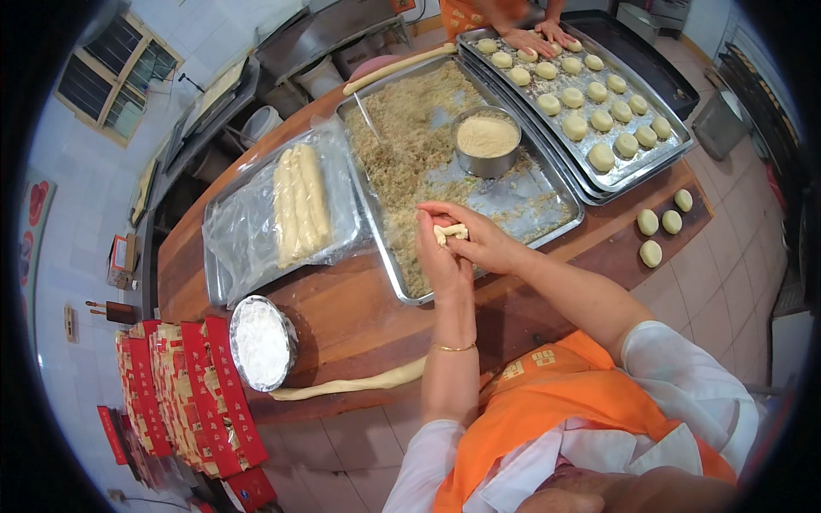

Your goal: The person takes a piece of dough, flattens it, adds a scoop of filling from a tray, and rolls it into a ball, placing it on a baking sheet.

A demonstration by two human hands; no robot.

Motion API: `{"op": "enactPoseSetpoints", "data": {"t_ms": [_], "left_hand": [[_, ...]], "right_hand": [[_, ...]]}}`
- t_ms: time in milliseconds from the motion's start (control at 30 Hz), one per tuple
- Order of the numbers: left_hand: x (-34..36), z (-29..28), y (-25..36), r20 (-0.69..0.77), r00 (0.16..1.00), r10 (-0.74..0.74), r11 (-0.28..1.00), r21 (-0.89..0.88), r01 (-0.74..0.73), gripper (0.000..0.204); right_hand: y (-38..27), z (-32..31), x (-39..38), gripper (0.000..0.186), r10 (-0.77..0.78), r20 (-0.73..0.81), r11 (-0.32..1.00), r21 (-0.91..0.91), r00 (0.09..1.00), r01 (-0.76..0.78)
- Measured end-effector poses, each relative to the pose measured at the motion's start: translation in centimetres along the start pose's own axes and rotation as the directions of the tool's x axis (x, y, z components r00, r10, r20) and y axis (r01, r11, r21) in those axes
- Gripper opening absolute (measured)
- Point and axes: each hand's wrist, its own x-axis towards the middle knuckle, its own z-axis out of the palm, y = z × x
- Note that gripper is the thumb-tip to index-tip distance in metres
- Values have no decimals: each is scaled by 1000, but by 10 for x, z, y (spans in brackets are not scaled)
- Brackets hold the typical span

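Note:
A small pale piece of dough with an uneven, gathered edge sits cupped between my two hands. My left hand wraps it from the left, and my right hand closes round it from the right. Both are above the near edge of a metal tray spread with crumbly brownish filling. Inside that tray stands a round metal bowl of pale yellow crumbs. A long rope of dough lies on the table's near edge, partly hidden by my left forearm.
Left is a plastic-lined tray with thick dough ropes. A bowl of white flour stands near red packages. Round dough pieces fill a stacked tray under a co-worker's hands; several buns sit by the table's right edge.

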Motion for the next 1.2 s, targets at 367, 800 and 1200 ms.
{"op": "enactPoseSetpoints", "data": {"t_ms": [367, 800, 1200], "left_hand": [[-20, 5, 6, -61, 997, -51, 997, 50, 54, 17], [-43, 22, 9, 72, 970, -233, 961, -135, 241, 56], [-56, 20, 2, 190, 977, -99, 994, -15, 104, 49]], "right_hand": [[-11, 4, -9, 63, 107, 75, 993, 39, 991, -110], [-33, -21, -9, 59, -232, 185, 836, -464, 955, 294], [-60, -1, -21, 52, -281, 77, 896, -336, 957, 290]]}}
